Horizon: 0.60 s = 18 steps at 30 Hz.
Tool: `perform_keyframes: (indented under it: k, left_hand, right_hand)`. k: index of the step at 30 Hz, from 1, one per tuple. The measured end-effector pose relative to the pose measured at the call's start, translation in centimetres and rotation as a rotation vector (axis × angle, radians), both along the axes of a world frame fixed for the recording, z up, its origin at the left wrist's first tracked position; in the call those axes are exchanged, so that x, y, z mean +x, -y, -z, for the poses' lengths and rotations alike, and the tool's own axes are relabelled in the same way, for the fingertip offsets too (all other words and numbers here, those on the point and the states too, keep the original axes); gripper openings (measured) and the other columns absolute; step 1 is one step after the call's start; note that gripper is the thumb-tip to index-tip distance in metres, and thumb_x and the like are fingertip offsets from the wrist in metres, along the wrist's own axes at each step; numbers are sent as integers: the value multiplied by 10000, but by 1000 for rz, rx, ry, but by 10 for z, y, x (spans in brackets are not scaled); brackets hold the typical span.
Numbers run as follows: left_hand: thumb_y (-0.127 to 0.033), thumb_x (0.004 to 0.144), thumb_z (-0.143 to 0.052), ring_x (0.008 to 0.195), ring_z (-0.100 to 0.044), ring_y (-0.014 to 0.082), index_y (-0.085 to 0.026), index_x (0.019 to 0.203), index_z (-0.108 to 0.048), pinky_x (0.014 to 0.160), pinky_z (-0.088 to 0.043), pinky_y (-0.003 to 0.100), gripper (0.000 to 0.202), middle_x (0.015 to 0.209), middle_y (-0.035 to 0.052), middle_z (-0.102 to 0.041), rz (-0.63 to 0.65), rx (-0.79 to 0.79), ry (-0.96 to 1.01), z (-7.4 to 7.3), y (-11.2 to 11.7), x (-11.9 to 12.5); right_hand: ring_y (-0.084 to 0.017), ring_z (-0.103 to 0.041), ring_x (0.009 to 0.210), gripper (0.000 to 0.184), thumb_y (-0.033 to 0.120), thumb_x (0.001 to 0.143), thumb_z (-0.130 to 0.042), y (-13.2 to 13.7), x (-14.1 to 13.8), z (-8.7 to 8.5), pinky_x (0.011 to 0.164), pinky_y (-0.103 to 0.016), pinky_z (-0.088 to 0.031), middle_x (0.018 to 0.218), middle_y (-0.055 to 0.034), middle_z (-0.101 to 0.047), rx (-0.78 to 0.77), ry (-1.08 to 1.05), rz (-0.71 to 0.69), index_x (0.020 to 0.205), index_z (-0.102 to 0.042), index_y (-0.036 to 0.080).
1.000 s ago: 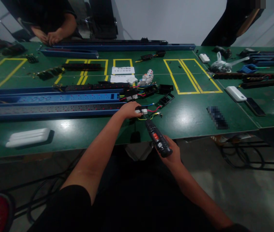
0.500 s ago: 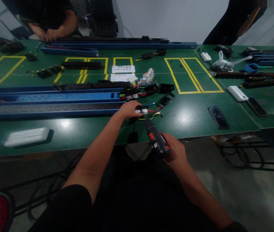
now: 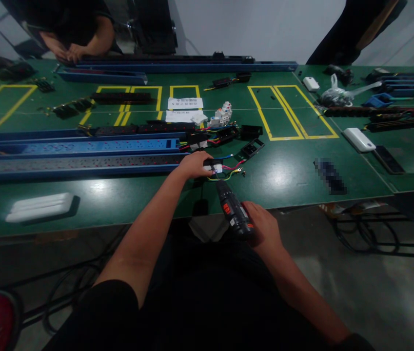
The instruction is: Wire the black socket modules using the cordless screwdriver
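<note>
My left hand [image 3: 193, 165] is closed on a small white and black terminal block [image 3: 214, 167] at the right end of a long blue power strip housing [image 3: 75, 165] on the green table. Red, blue and yellow-green wires [image 3: 233, 168] trail from the block. My right hand [image 3: 263, 229] grips a black and red electric screwdriver [image 3: 233, 210], its tip pointing at the block beside my left fingers.
More blue housings [image 3: 82, 146] lie to the left, with a white bar [image 3: 40, 207] near the front edge. White breakers [image 3: 222, 116], paper labels [image 3: 185, 104] and black socket parts [image 3: 252, 147] sit behind. Another person's hands [image 3: 68, 51] rest at the far left. White boxes [image 3: 358, 139] lie right.
My right hand has brought the screwdriver up and forward, closer to the terminal block. My left hand has stayed on the block.
</note>
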State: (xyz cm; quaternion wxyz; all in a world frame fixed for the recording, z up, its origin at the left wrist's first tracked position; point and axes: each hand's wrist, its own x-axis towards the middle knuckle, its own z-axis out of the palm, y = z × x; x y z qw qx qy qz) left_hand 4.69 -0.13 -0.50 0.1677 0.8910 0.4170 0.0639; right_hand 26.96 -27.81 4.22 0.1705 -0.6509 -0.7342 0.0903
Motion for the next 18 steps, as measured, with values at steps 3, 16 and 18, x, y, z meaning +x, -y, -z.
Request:
perform_keyframes:
  k: [3,16,18]
  left_hand:
    - [-587,806,-768,1274,-643,326,-275,1374,-702,1040,-522,434,651,1387,89,-705,2,-1,7,1,-1,0]
    - [-583,800,-775,1276,-650,324,-284,1368,-709,1036,-526,413,645,1385,70,-713,-6,7,-1,0,0,1]
    - [-582,799,-776,1273,-650,329,-285,1368,-713,1029,-529,413,645,1377,72,-714,-8,6,-2,0,0,1]
  right_hand:
    - [-239,-662,895,185,163,926,-528,-1,0,2,738,-329,-415,990,-79,-750,-12,9,12,1067,-632,225]
    - [-230,-655,904,173,152,954,-546,-2,-1,5,757,-325,-412,1002,-72,-751,-2,25,16,1079,-638,229]
    - [-232,-657,913,169,151,969,-537,-2,-1,5,763,-325,-415,1000,-72,-748,6,26,17,1081,-637,227]
